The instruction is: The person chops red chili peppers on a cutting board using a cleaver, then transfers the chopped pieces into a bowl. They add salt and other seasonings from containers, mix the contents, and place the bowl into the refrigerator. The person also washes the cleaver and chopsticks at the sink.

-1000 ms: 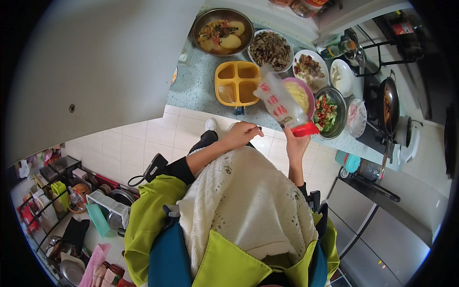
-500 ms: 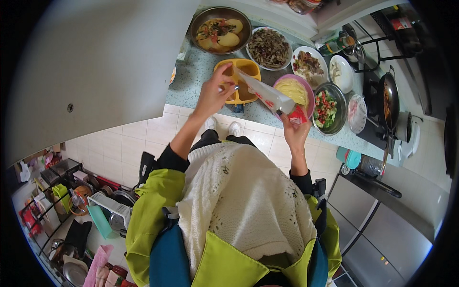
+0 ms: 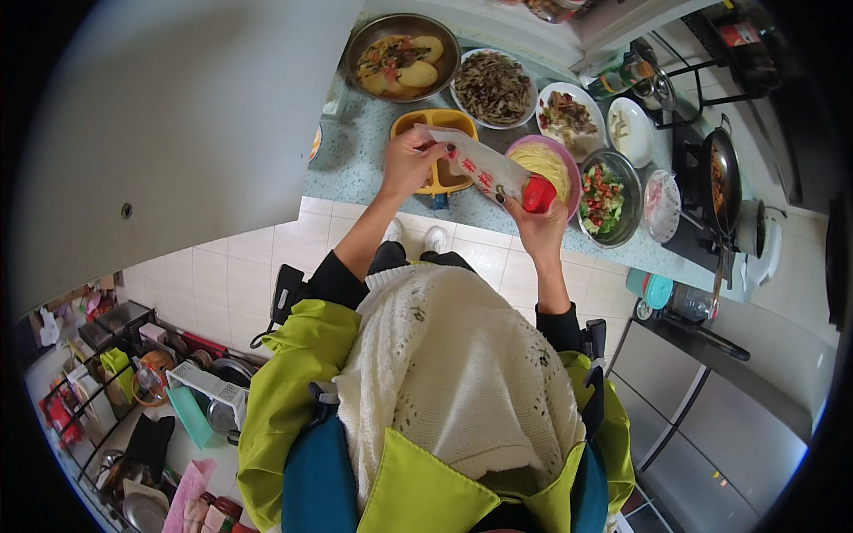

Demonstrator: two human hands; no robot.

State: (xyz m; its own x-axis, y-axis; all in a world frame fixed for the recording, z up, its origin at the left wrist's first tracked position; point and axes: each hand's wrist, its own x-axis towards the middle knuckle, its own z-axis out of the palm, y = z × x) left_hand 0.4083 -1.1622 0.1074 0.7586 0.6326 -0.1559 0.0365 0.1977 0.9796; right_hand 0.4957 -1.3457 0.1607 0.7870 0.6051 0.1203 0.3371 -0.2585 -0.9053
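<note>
The left hand [image 3: 410, 162] pinches one end of a long, translucent plastic packet [image 3: 480, 167] with red print; the right hand [image 3: 539, 229] grips its red end, apparently keeping it stretched. At its nine o'clock sits a yellow four-compartment tray [image 3: 433, 115]; at three, a round pink bowl [image 3: 576, 182] holds pale yellow strands [image 3: 536, 160].

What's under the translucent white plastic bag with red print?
Below the bag: a yellow divided tray, the pale speckled countertop and a round pink bowl holding yellow strands, each partly covered. What the bag, left hand and right hand cover can't be seen.
</note>
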